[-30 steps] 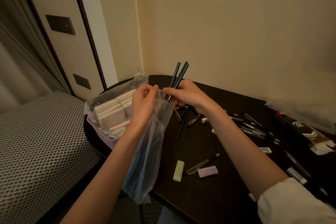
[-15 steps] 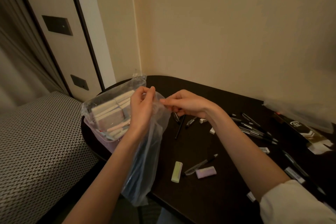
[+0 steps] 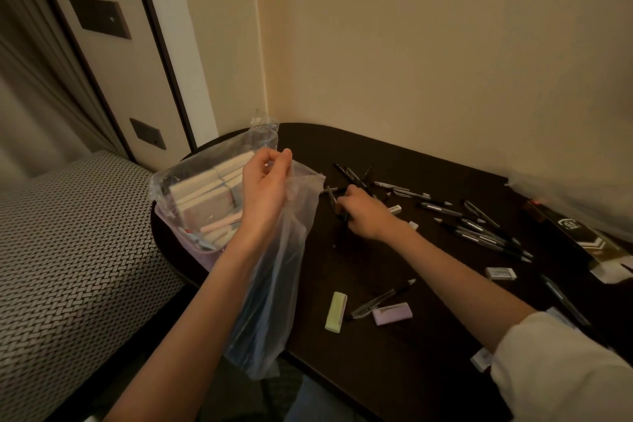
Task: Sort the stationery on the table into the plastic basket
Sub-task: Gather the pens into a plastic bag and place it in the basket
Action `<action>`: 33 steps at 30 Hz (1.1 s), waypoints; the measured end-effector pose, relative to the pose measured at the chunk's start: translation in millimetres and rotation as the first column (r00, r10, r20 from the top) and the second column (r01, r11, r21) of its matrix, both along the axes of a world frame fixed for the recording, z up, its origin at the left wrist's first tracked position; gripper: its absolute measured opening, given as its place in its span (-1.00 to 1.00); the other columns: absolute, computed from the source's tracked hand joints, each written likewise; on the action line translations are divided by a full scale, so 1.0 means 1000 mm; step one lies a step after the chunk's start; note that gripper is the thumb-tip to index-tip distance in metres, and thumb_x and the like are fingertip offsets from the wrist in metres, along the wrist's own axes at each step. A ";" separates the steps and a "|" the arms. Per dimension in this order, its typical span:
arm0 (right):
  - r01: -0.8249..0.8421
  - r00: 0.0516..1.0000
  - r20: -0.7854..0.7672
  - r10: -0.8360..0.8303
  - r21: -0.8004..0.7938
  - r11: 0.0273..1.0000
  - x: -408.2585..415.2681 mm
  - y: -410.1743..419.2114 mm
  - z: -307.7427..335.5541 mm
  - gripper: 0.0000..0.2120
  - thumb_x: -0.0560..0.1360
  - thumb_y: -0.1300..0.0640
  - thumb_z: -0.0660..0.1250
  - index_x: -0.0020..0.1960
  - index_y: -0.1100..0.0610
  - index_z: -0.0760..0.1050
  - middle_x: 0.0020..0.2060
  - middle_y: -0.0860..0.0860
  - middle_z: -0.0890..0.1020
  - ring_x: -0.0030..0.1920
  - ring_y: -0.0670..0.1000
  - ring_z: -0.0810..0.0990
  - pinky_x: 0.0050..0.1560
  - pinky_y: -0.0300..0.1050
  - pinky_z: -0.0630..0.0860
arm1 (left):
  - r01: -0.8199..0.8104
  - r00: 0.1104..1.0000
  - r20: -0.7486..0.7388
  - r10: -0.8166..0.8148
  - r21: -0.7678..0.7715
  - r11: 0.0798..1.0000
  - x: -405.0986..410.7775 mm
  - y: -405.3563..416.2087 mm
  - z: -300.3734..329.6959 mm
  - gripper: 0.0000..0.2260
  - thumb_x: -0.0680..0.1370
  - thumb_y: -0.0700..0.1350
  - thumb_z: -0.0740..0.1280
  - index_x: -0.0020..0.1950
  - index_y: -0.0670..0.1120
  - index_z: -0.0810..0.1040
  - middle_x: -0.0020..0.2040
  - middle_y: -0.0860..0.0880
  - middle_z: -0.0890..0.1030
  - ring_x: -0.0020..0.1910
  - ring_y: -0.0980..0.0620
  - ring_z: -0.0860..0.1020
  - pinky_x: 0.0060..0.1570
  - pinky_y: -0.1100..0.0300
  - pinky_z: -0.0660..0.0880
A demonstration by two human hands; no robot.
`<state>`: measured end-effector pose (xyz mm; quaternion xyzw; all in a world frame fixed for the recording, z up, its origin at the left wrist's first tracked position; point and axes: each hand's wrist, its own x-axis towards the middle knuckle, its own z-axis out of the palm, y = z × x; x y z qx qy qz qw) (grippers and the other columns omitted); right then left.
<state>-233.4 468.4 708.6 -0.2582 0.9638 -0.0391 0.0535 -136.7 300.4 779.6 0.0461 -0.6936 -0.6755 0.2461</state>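
Note:
My left hand (image 3: 265, 188) pinches the top edge of a clear plastic bag (image 3: 274, 288) that hangs off the table's left edge with dark pens inside. My right hand (image 3: 364, 216) rests on the dark table (image 3: 394, 353), fingers closing around black pens (image 3: 346, 205) in a small pile. The plastic basket (image 3: 198, 252) stands at the table's left end, filled with pale notepads (image 3: 205, 195) and covered by a clear film. A green eraser (image 3: 335, 311), a purple eraser (image 3: 392, 313) and a pen (image 3: 382, 298) lie near the front.
More black pens (image 3: 479, 229) are scattered at the right, with a white eraser (image 3: 500, 272) and a dark box (image 3: 582, 233) beyond. A patterned upholstered seat (image 3: 68, 250) sits left of the table. The wall corner rises behind.
The blue pens my right hand held above the bag are gone from it. That hand let go of the bag's edge and moved right, down onto the pen pile. The left hand still holds the bag.

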 end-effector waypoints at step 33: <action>-0.268 0.895 -0.275 0.351 0.298 0.916 -0.071 0.010 -0.012 -0.76 0.49 0.21 0.36 0.15 0.17 0.53 0.16 0.11 0.44 0.11 0.03 0.45 -0.09 -0.18 0.51 | 0.021 0.997 0.071 -0.025 0.051 0.998 -0.018 -0.007 -0.003 -0.83 0.63 -0.13 0.24 -0.11 -0.16 0.50 -0.36 0.02 0.42 -0.46 0.17 0.38 -0.49 0.33 0.31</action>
